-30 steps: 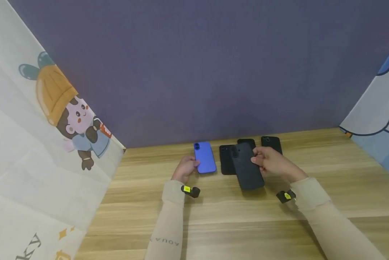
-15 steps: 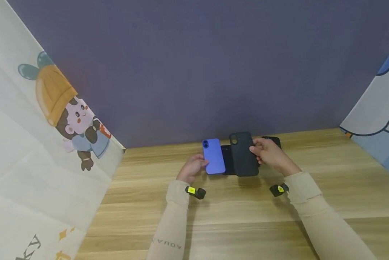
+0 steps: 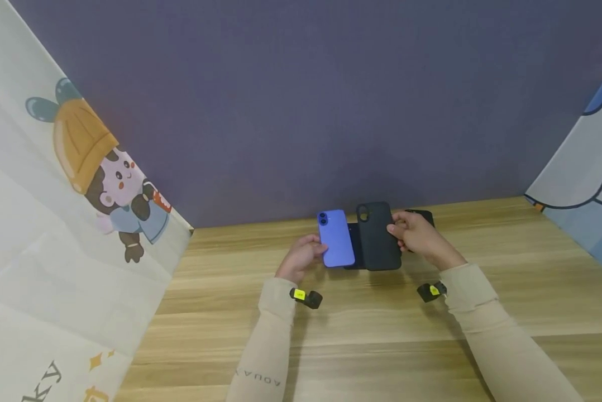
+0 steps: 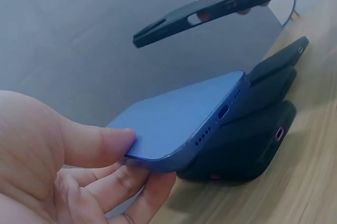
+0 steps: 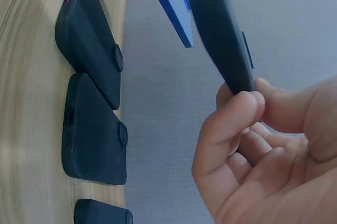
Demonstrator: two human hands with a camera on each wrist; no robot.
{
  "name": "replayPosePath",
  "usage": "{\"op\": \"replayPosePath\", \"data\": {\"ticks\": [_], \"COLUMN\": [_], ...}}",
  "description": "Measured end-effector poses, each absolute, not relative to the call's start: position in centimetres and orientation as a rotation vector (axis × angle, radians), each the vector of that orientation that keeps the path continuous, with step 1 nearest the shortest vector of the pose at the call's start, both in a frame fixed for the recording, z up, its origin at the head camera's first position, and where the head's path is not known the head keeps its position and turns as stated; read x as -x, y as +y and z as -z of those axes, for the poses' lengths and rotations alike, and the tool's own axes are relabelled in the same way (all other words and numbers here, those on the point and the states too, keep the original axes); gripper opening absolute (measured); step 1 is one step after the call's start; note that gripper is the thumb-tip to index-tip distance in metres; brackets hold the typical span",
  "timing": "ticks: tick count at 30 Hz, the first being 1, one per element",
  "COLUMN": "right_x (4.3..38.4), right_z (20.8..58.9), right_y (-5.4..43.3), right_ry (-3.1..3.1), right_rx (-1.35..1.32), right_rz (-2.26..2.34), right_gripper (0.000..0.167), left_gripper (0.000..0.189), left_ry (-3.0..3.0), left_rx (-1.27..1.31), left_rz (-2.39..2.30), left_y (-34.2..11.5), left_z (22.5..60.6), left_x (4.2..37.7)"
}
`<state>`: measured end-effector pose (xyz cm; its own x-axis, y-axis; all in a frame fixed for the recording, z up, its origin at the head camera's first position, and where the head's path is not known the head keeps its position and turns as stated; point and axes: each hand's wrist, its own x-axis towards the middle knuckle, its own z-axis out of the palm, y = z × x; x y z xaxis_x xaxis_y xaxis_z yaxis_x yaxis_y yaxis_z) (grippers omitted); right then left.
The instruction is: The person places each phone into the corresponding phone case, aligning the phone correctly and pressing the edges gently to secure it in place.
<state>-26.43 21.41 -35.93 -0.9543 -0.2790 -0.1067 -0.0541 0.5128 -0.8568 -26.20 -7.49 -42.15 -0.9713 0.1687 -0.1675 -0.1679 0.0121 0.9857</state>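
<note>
My left hand (image 3: 300, 259) pinches a blue phone (image 3: 337, 239) along its left edge, thumb on the back and fingers below. The phone is raised off the table, tilted, its camera end farthest from me. In the right hand (image 3: 421, 240) I hold a black phone case (image 3: 380, 237) by its right edge, thumb against fingers. Its camera cutout is an open hole, and side cutouts show in the left wrist view. Phone and case hang side by side, a small gap between them. Beneath lie black-cased phones (image 5: 89, 34), partly hidden in the head view.
Wooden tabletop (image 3: 361, 346) extends toward me. A dark fabric wall (image 3: 331, 111) stands close behind the phones. Another black-cased phone (image 3: 425, 215) lies partly behind my right hand. White printed panels (image 3: 55, 223) flank both sides.
My left hand has lifted the blue phone and brought it right, toward the case. The right hand has moved the case back and slightly left, turning it straighter. Little moved in the last half second.
</note>
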Motion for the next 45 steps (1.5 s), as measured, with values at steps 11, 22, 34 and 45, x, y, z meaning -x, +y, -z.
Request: {"op": "replayPosePath", "data": {"ticks": [11, 22, 34, 45], "right_x": [26.5, 26.5, 26.5, 26.6], "right_z": [35.9, 35.8, 35.9, 36.2], "right_y": [21.5, 21.6, 21.5, 21.3], "right_ry": [2.524, 2.511, 2.505, 2.505], "right_rx": [0.290, 0.289, 0.308, 0.328], "right_rz": [1.436, 1.437, 1.438, 1.445], "right_gripper": [0.041, 0.041, 0.048, 0.044], "left_gripper": [0.008, 0.014, 0.008, 0.007], "left_ry": [2.057, 2.020, 2.019, 2.021], "left_rx": [0.003, 0.049, 0.018, -0.020], "left_rz": [-2.046, -2.080, -2.082, -2.070], "left_y": [-6.5, -6.3, -5.9, -5.7], "left_z": [41.2, 41.1, 40.7, 40.5], "left_x": [25.9, 26.0, 25.7, 25.7]}}
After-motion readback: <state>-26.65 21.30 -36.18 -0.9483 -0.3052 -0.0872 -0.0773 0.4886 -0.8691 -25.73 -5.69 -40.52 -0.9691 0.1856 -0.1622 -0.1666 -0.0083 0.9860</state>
